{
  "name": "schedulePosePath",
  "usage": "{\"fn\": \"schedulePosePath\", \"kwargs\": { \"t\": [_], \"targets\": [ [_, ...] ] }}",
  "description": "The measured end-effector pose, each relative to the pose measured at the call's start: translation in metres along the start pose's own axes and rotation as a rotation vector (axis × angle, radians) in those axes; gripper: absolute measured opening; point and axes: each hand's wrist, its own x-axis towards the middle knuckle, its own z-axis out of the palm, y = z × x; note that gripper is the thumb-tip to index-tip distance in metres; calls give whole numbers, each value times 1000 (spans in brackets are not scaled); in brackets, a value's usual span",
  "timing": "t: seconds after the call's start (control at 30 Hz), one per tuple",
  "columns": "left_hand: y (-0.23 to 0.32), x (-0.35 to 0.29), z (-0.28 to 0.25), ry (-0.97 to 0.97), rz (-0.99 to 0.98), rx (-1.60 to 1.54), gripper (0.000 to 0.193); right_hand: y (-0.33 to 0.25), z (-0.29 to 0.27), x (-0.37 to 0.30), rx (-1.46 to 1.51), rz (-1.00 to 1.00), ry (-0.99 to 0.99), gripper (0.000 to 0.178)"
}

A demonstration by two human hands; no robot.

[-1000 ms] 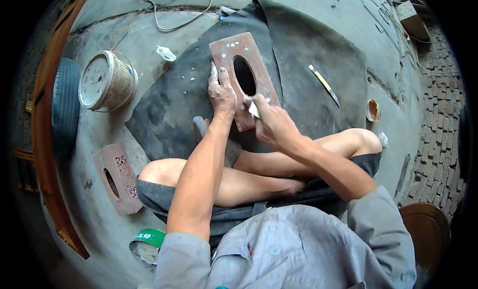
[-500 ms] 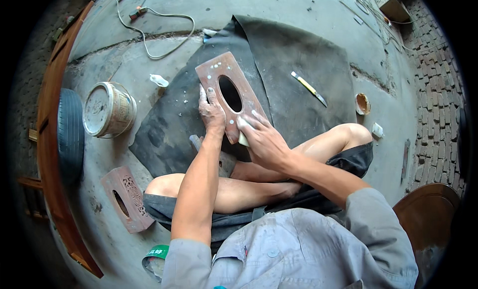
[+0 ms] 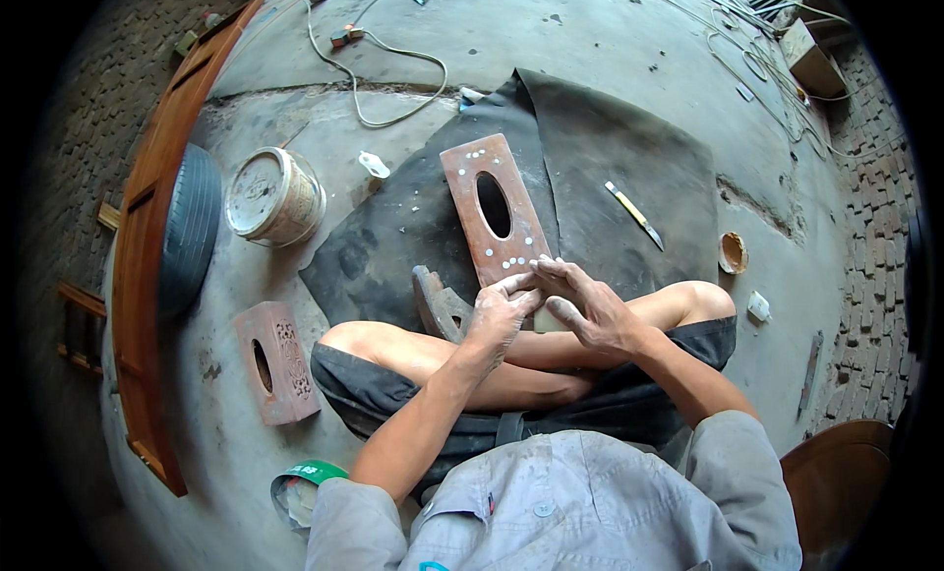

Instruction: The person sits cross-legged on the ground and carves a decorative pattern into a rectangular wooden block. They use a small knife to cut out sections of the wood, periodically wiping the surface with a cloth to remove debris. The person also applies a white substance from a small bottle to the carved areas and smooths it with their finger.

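A reddish-brown wooden tissue box cover (image 3: 470,197) with an oval hole and several pale filler spots rests on the dark mat, its near end close to my hands. Dusty with white powder, my left hand (image 3: 498,323) is just off that end, fingers reaching toward my right. My right hand (image 3: 592,313) has its fingers stretched and thumb apart; the fingertips of both hands nearly meet, with nothing visible held. Partly hidden below them is a pale pad (image 3: 546,321). Beside my left wrist lies a dark curved piece (image 3: 438,303), its kind unclear.
A yellow utility knife (image 3: 634,215) lies on the dark mat (image 3: 639,148). Leftward stand a lidded bucket (image 3: 275,202), a tire (image 3: 190,232), a long wooden frame (image 3: 147,246) and a carved tissue box cover (image 3: 277,362). A small round container (image 3: 732,253) sits right of the mat.
Both hands have let go of the tissue box cover and come together at its near end. The pale pad has left my right hand. The view has shifted, moving the surroundings rightward.
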Motion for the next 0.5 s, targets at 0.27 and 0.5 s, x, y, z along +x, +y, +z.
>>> {"fn": "schedulePosePath", "kwargs": {
  "t": [0.27,0.5],
  "targets": [
    [-33,-1,19,74,350,313,19,45,-5,-15,315,-20,377,82],
    [-56,7,12,132,438,198,19,43,-34,-21,156,238,8,23]
  ]
}}
